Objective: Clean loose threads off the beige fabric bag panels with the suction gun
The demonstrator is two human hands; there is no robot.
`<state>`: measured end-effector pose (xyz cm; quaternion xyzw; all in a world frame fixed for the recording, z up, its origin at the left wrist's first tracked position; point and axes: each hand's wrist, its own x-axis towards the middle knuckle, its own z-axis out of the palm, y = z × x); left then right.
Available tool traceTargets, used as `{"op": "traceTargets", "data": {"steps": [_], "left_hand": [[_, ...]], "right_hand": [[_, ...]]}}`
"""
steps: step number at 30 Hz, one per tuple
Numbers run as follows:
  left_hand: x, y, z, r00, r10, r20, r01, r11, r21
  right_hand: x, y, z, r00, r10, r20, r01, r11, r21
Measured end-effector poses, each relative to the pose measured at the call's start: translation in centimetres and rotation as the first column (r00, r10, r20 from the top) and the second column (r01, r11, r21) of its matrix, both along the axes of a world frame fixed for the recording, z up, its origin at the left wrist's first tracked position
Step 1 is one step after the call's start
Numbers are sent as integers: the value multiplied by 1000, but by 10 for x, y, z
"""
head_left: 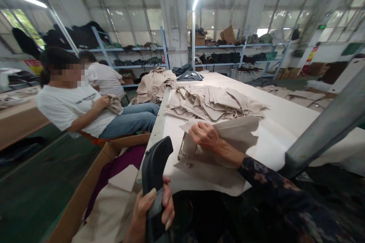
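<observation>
My left hand (pixel 154 205), low in the view, is wrapped round a long black thing (pixel 156 167) with a curved, broad top end; its lower part runs out of view, and I cannot make out its kind. On the table my right hand (pixel 205 136) has its fingers curled onto a beige fabric piece (pixel 239 131), which spreads out under the wrist. A metallic edge shows beside the fabric, left of that hand. Just beyond lies a loose heap of beige fabric pieces (pixel 211 100), with small shiny metal bits along its near side.
The white table (pixel 270 140) runs away from me. At its left stands a cardboard box (pixel 94 174) holding beige and purple cloth. A seated co-worker (pixel 76 102) handles fabric at the left. A thick grey post (pixel 327 125) slants across the right. Loaded shelves (pixel 222 46) line the back.
</observation>
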<state>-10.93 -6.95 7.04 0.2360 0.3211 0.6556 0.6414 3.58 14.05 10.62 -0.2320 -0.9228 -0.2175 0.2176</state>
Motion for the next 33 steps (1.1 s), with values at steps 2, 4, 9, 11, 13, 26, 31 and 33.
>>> {"op": "traceTargets", "data": {"steps": [2, 4, 9, 11, 13, 26, 31, 33], "left_hand": [[-4, 4, -6, 1000, 27, -6, -27, 1000, -4], [-5, 9, -13, 997, 72, -17, -72, 997, -39], [-3, 14, -26, 977, 212, -30, -213, 956, -203], [-3, 14, -28, 969, 244, -34, -245, 938, -245], [-2, 15, -26, 961, 271, -47, -274, 925, -262], [41, 53, -7, 967, 194, -163, -226, 952, -208], [43, 73, -18, 949, 254, -186, -295, 923, -247], [42, 77, -18, 943, 267, -197, -312, 916, -252]], "right_hand": [[-15, 7, -3, 999, -43, 15, 44, 997, -63], [-30, 10, -20, 993, -119, 11, 119, 973, -197], [-47, -3, -78, 957, -290, 27, 276, 876, -395], [-45, -9, -88, 953, -300, 28, 282, 857, -432], [-43, -12, -92, 962, -271, 22, 248, 840, -483], [-36, -22, -124, 906, -181, -382, -113, 767, -632], [-36, -25, -122, 895, -216, -389, -91, 767, -635], [-36, -26, -122, 895, -212, -393, -94, 771, -630]]}}
